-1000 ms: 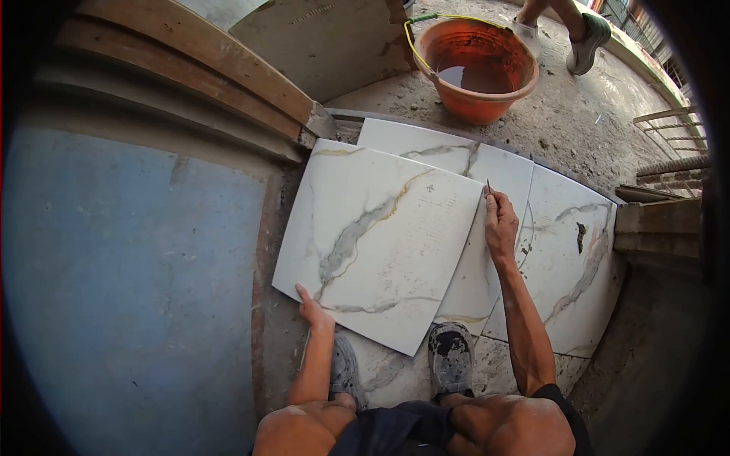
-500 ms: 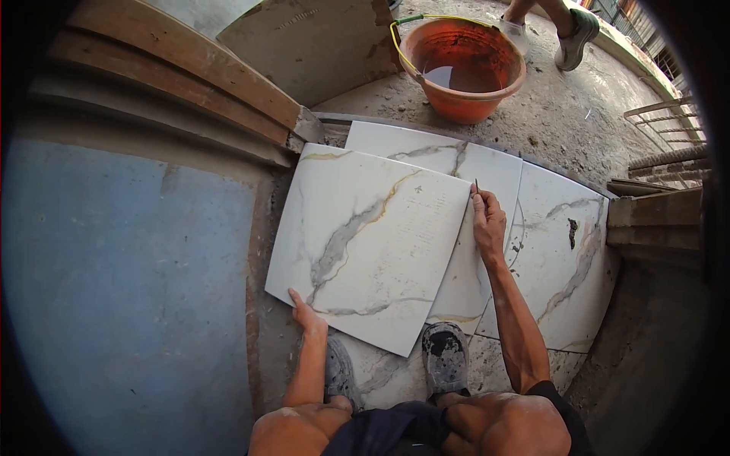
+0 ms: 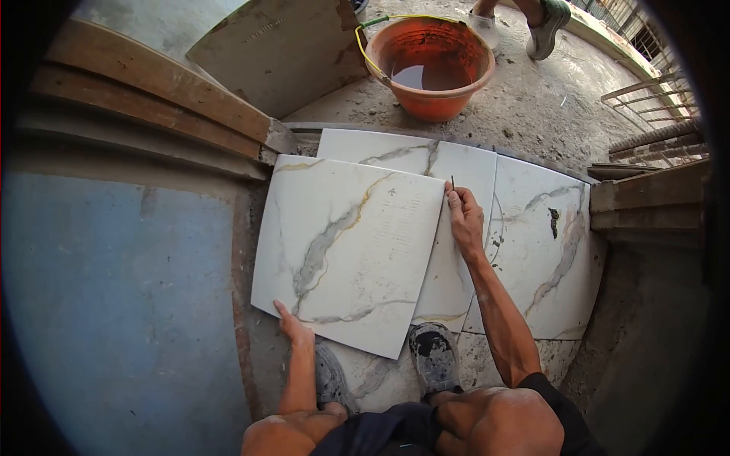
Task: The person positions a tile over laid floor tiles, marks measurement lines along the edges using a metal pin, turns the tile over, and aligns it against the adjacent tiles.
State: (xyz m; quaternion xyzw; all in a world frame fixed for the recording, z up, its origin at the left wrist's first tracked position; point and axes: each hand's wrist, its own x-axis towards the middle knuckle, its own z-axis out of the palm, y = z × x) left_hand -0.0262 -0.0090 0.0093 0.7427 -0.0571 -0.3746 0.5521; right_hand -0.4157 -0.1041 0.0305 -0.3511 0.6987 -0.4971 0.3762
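Note:
A white marble-patterned tile [image 3: 342, 251] lies askew on top of another white tile [image 3: 388, 148], overlapping it. My left hand [image 3: 295, 327] grips the loose tile's lower left edge, thumb on its face and the other fingers hidden beneath. At that tile's upper right corner, my right hand [image 3: 466, 216] is closed in a pinch around a thin dark stick [image 3: 453, 182], too small to tell its exact kind. A third tile [image 3: 547, 243] with grey veins lies to the right, bearing a dark smear of mortar [image 3: 553, 223].
An orange bucket [image 3: 430, 68] with murky water stands beyond the tiles. Behind it are another person's shoes [image 3: 549, 30]. A wooden frame [image 3: 152, 87] borders the left, a wooden post [image 3: 646, 199] the right. My shoes [image 3: 435, 357] are close below the loose tile.
The view has turned slightly, so everything sits a little further left. Both hands keep their places on the loose tile, which shows no clear shift over the tile below.

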